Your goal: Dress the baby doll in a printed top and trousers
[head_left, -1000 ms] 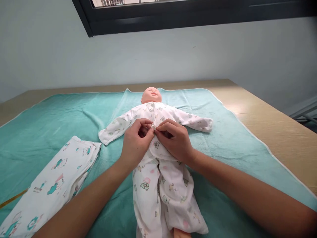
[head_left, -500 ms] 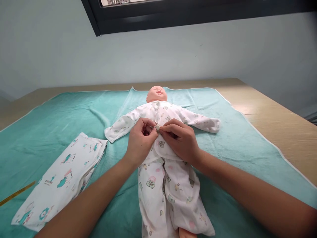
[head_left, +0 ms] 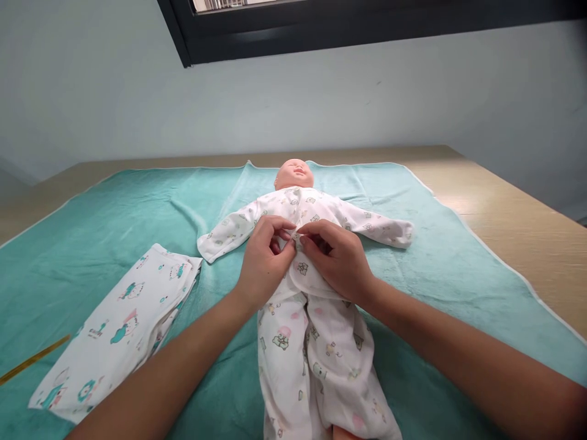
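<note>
A baby doll (head_left: 294,173) lies on its back, arms spread, head toward the wall. It wears a white printed baby shirt (head_left: 303,269) and matching pants (head_left: 284,354). Over the middle of the shirt's front, my left hand (head_left: 268,260) is closed, thumb and index finger pinching the front edge. Facing it, my right hand (head_left: 338,256) is closed too, its thumb and index tips at the same spot on the fabric. The fingertips mostly cover the small fastening between them.
A teal blanket (head_left: 137,208) lies under the doll on a wooden table (head_left: 527,238). To the left is a folded white printed cloth (head_left: 123,318), with a yellow strip (head_left: 34,359) beside it. Behind the table stand a wall (head_left: 284,110) and a dark window frame (head_left: 321,30).
The round button that showed between my fingertips is now mostly hidden. My right fingertips have shifted slightly. The whole view has drifted a little; doll and cloth lie as before.
</note>
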### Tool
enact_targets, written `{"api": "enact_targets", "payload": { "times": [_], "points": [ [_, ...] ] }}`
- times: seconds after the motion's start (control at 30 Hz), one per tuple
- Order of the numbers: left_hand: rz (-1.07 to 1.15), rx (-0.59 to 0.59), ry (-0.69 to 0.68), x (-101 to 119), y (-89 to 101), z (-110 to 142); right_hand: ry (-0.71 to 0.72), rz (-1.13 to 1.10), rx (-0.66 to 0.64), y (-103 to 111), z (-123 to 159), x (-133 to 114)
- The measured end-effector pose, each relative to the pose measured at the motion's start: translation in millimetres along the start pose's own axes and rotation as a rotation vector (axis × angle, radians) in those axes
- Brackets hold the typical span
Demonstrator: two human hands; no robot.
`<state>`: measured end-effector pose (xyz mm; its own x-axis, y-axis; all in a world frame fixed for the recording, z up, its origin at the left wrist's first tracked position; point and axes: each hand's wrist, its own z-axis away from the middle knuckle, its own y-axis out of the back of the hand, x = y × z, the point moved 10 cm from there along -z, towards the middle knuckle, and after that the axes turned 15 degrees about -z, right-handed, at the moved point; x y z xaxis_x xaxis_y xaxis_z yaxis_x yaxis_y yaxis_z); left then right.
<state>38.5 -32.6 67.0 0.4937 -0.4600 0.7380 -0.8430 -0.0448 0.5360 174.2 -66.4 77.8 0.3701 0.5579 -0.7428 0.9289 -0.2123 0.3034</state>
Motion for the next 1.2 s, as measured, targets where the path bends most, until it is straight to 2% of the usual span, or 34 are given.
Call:
{"api": "enact_targets", "payload": {
  "times": [0.13, 0.3, 0.37, 0.5, 0.63, 0.7, 0.8, 0.87, 1.07, 1.2],
  "points": [
    [0.033, -0.002, 0.005, -3.4, -0.7, 0.1, 0.028, -0.019, -0.035, -2.4, -0.4, -3.6],
    [0.089, -0.017, 0.059, -10.9, 0.4, -4.4, -0.046, -0.068, -0.029, 0.2, -5.8, -0.4],
    [0.078, -0.054, 0.09, -11.3, 0.2, -11.8, -0.129, -0.131, -0.041, 1.3, -10.1, 6.9],
    [-0.005, -0.17, 0.148, -3.7, -5.0, -37.2, -0.38, -0.366, -0.012, 5.4, -14.2, 35.6],
    [-0.295, -0.225, 0.032, 16.8, -13.1, -61.2, -0.509, -0.568, 0.047, 9.0, -14.2, 55.8],
    [-0.351, -0.226, -0.056, 25.0, -18.1, -64.3, -0.565, -0.611, 0.056, 9.0, -12.6, 62.8],
    [-0.354, -0.239, -0.163, 29.9, -25.5, -58.6, -0.646, -0.604, 0.024, 7.0, -11.1, 68.3],
    [-0.366, -0.227, -0.183, 27.8, -26.8, -54.6, -0.676, -0.577, -0.013, 5.5, -13.8, 67.7],
    [-0.376, -0.193, -0.087, 14.6, -24.9, -58.5, -0.745, -0.43, -0.142, -0.6, -33.0, 68.8],
    [-0.261, -0.225, -0.002, 5.4, -21.9, -62.3, -0.796, -0.49, -0.185, -4.7, -38.2, 79.4]
  ]
}}
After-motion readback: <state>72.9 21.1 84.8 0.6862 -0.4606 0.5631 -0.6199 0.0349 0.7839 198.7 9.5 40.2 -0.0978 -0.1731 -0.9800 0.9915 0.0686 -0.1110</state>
